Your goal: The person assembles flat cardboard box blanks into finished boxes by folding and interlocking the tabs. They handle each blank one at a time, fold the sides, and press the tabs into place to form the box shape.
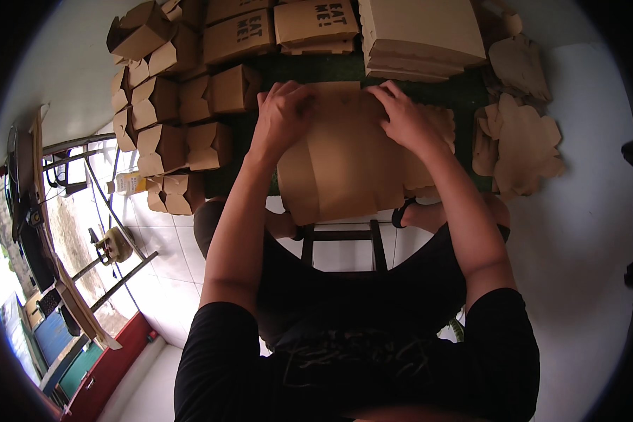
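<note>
A flat brown cardboard box blank (337,162) with creased panels lies in front of me, its near end over the table's front edge. My left hand (285,116) is at its far left corner, fingers curled in against the cardboard; the fingertips are partly hidden. At the far right part of the same blank is my right hand (402,116), with bent fingers on the far edge and the thumb on the near side. Beneath and to the right of it, another blank with a wavy edge (439,126) shows partly under my right forearm.
Several folded boxes (156,102) are stacked at the left. Printed closed boxes (316,24) stand at the back. A tall pile of flat cardboard (422,32) is at the back right, with loose scalloped blanks (524,144) at the right edge. A dark stool (341,235) stands below the table.
</note>
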{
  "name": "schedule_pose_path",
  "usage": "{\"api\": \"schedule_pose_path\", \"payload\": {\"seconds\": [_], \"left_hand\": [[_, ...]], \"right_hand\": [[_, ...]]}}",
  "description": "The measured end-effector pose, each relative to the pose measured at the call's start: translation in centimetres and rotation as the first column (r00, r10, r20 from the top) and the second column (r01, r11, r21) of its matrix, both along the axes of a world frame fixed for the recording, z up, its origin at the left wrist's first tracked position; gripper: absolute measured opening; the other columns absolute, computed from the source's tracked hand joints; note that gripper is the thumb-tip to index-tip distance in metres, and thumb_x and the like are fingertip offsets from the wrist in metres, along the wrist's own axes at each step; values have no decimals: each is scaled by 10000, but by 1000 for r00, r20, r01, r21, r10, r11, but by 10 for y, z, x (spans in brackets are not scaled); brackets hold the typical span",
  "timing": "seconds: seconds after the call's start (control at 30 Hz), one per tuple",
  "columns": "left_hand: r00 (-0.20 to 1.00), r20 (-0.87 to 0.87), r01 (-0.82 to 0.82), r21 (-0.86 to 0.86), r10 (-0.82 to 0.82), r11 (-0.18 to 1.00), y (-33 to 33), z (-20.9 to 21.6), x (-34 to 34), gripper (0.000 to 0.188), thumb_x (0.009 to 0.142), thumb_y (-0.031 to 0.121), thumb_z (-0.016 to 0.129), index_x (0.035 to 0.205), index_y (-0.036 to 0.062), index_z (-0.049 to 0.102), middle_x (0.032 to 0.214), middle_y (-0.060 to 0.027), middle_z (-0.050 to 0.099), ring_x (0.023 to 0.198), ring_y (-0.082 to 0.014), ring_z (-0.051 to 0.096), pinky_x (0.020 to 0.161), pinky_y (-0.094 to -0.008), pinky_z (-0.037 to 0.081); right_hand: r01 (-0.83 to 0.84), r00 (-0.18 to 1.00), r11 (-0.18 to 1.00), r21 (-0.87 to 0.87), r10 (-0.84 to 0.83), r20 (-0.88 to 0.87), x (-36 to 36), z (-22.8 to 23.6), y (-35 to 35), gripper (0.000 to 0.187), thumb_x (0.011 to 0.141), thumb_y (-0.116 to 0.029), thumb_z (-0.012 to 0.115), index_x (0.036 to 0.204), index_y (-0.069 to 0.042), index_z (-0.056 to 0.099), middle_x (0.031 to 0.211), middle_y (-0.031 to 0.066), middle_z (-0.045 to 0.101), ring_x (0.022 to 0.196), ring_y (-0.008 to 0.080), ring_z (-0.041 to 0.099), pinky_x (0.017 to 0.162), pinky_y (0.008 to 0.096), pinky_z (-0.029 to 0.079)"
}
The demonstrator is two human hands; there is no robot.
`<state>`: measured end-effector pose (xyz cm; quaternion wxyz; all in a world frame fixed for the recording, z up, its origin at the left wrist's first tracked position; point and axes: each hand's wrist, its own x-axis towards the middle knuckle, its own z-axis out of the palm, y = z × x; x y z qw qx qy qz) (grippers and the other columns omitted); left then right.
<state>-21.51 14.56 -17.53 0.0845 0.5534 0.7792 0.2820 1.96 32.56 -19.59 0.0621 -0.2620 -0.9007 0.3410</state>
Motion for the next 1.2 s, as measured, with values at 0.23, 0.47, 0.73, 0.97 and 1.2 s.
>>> {"api": "schedule_pose_path", "payload": {"seconds": [0.23,0.47,0.73,0.97,1.2], "left_hand": [[945,36,327,-152,-325,933,-8,22,15,268,844,112,850,1092,197,791,1135,-11,769,1210,-260,692,1067,-460,480],[951,229,264,-251,-208,931,-10,26,17,361,885,188,856,1230,146,761,1165,-111,796,1115,-379,772,1028,-512,589],[998,48,55,-150,-48,987,-4,5,14,310,969,211,783,1256,97,759,1134,-164,794,1061,-443,770,916,-528,640],[997,-52,-61,-19,60,998,-1,-14,24,295,956,152,753,1250,139,760,1113,-140,771,1038,-414,756,918,-523,622],[996,-85,-32,-63,27,997,-1,-22,22,430,919,149,807,1345,166,751,1198,-119,718,1150,-384,690,1023,-509,570]], "right_hand": [[-41,999,999,-3,41,13,1,-3,-1,731,882,196,673,1559,-71,605,1482,135,567,1200,401,729,999,513,633],[-34,999,992,122,31,25,1,6,-7,516,909,182,642,1372,-35,713,1375,106,601,1144,395,728,968,517,638],[-46,997,985,168,34,72,6,18,-12,411,944,98,678,1298,-78,791,1200,91,734,1160,371,740,985,496,639],[-117,976,993,21,111,189,19,18,-16,440,935,19,789,1360,-92,764,1332,87,695,1263,344,706,1042,481,618],[-242,945,950,199,184,270,38,21,-30,496,927,-15,821,1410,-119,771,1475,93,632,1350,336,669,1150,467,584]]}}
